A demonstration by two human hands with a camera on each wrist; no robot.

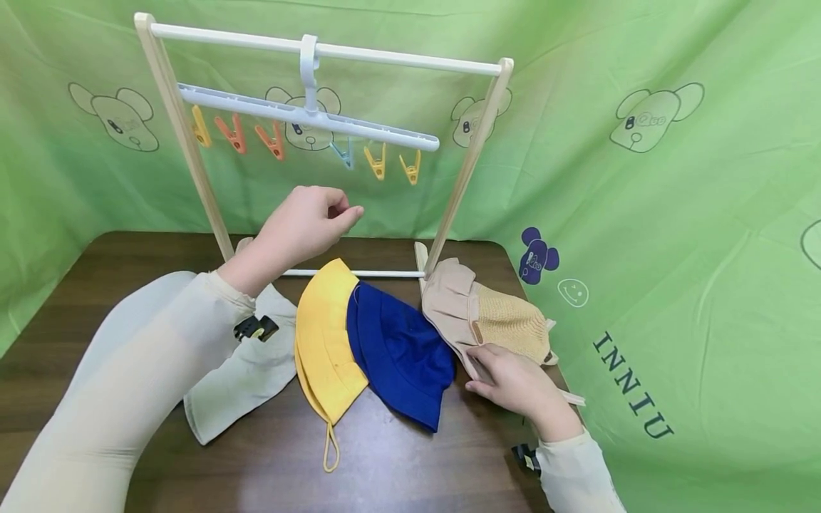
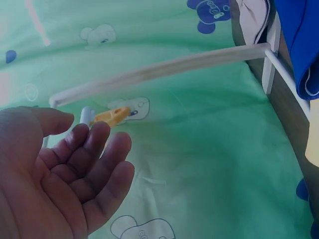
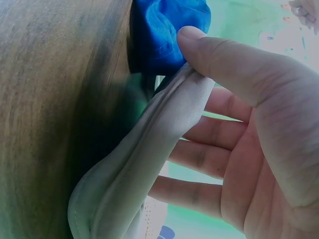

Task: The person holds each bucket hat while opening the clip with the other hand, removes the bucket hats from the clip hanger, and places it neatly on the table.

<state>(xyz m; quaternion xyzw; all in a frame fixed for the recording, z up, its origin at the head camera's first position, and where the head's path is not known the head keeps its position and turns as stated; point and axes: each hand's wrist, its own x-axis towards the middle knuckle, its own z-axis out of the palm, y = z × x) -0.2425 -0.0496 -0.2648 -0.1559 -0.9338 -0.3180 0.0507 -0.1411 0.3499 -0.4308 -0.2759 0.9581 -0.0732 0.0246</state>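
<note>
My left hand [image 1: 308,224], fingers loosely bent and holding nothing, is raised below the clip hanger [image 1: 308,115]. In the left wrist view its palm shows bare, with a yellow clip [image 2: 112,116] beyond the fingertips. At the right, my right hand [image 1: 516,381] holds the brim edge of a beige sun hat [image 1: 513,322] with a woven crown. In the right wrist view the brim [image 3: 144,149] lies between thumb and fingers, which hide partly behind it. Left of that hat are a blue bucket hat [image 1: 404,349] and a yellow hat [image 1: 327,342] with a cord loop.
The hanger hooks over the white top bar [image 1: 398,58] of a wooden-legged rack. Several coloured clips, such as an orange clip [image 1: 271,141], hang from it. Pale cloth [image 1: 246,381] lies under the left forearm on the brown table [image 1: 398,470]. A green curtain [image 1: 705,214] encloses the back and right.
</note>
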